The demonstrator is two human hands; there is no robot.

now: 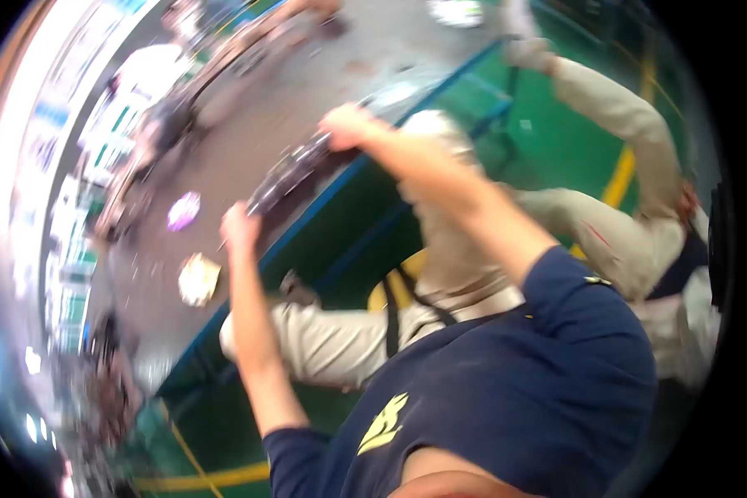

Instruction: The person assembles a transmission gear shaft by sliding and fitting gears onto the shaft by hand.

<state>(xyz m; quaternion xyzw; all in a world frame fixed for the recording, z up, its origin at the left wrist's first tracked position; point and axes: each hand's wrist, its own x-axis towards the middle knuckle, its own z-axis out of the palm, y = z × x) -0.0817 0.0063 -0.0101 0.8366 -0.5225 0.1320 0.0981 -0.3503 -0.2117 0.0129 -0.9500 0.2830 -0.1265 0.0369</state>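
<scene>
Fingers of the left hand are wrapped about one end of a dark elongated object, and those of the right hand grasp its other end; blur hides how each finger sits. The object runs roughly parallel to the blue near edge of the surface, just inside that edge; whether it rests there or is held slightly clear cannot be told. A pale, shiny patch shows beside the right hand, close to the near edge.

Toward the near left corner, not far from the left hand, lies a whitish-yellow item. A purple-and-white item lies farther in from the near edge. Well apart, beyond the right hand, is a white-and-green item. Other people's arms reach over the far edge. Near the right arm, another person's light trousers show beside the surface. Below the near edge is a yellow seat.
</scene>
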